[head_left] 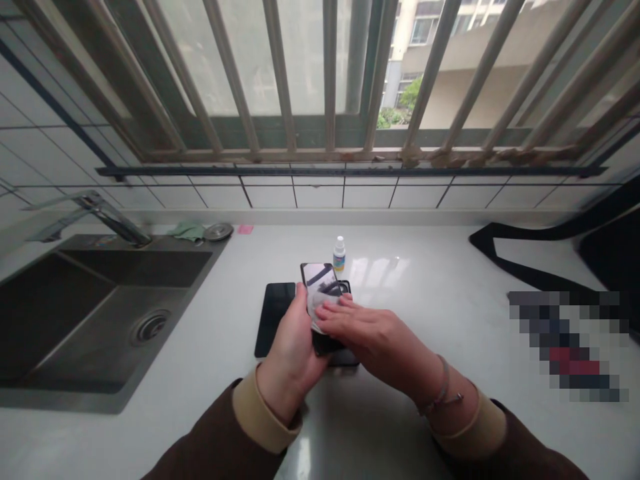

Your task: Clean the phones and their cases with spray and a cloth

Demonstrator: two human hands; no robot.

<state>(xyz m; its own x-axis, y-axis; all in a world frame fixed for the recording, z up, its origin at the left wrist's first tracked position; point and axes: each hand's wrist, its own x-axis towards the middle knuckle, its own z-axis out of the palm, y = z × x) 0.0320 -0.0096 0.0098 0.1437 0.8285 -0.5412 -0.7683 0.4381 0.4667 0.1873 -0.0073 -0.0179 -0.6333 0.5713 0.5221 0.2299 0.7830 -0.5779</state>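
Note:
My left hand (293, 340) is closed around a phone (320, 275), thumb along its left edge, and holds it tilted above the counter. Light and dark shapes are mirrored in its glossy screen. My right hand (370, 333) lies over the lower screen with its fingers stretched out flat. Under those fingertips shows a whitish patch (315, 323); I cannot tell whether it is a thin wipe or a reflection. A dark flat device (274, 317) rests on the counter at the left. Partly hidden beneath my hands is another black device (346, 287). Behind stands a small white-capped bottle (339, 255).
A dark sink (115, 400) with a chrome faucet (113, 217) is at the left. By its back corner are a green cloth (189, 231), a metal lid (219, 231) and a pink piece (245, 229). A black strap (483, 241) and a pixelated area lie at the right. Window bars rise behind.

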